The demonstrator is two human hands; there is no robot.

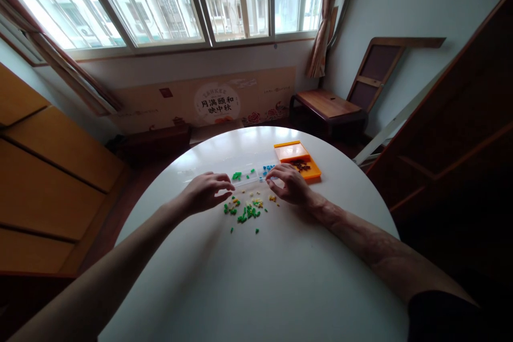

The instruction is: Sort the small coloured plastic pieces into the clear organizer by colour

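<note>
On the round white table lies a scatter of tiny green and yellow beads, between my two hands. My left hand rests just left of the beads, fingers curled with the tips pinched together; what it holds is too small to make out. My right hand lies to the right, fingers bent down onto the edge of a clear compartment tray that holds green and blue beads. Behind the right hand sits an orange box with dark bits inside.
A dark wooden chair stands beyond the table at the right. A long low cardboard panel leans under the window. Wooden cabinets line the left, and a dark wooden panel leans at the right.
</note>
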